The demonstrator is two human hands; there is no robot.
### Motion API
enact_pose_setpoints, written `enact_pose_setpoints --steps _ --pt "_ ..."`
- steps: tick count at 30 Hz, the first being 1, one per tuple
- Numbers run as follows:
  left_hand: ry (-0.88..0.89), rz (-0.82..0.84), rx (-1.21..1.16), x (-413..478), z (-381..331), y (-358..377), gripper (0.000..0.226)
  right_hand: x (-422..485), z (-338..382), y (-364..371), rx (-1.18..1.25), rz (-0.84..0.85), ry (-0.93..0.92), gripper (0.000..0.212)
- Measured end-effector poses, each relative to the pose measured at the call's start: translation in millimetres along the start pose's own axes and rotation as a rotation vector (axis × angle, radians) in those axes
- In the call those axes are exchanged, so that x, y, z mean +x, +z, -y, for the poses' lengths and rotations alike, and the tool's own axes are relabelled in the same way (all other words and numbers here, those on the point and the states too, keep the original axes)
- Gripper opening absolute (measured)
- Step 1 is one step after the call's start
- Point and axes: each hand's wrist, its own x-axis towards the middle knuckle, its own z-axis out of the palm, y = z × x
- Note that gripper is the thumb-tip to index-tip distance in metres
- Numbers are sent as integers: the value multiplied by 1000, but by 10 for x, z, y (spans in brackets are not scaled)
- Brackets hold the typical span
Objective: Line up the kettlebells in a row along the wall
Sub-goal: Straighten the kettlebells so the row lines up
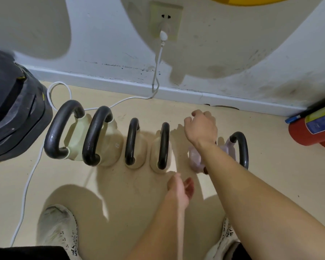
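Several kettlebells with black handles stand in a row on the beige floor below the wall. From the left: a pale green kettlebell (74, 139), a beige one marked 8 (111, 145), two smaller beige ones (137, 147) (156, 152), and a pale lilac kettlebell (231, 149) at the right end. My right hand (200, 126) hovers above the floor between the last beige bell and the lilac one, fingers curled, holding nothing; my forearm crosses the lilac bell. My left hand (180, 190) hangs lower in front of the row, fingers loosely apart and empty.
A white cable (158, 66) runs from the wall socket (165, 21) down along the floor, behind and left of the row. A black machine (13, 113) stands at the left. A red fire extinguisher (311, 128) lies at the right. My shoes (58, 228) are at the bottom.
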Motion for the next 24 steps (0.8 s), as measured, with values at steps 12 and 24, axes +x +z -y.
enact_pose_setpoints --steps 12,24 --pt "43 150 253 263 99 596 32 119 -648 137 419 163 336 37" --pt "77 103 225 250 -320 130 32 -119 -121 467 507 127 286 32"
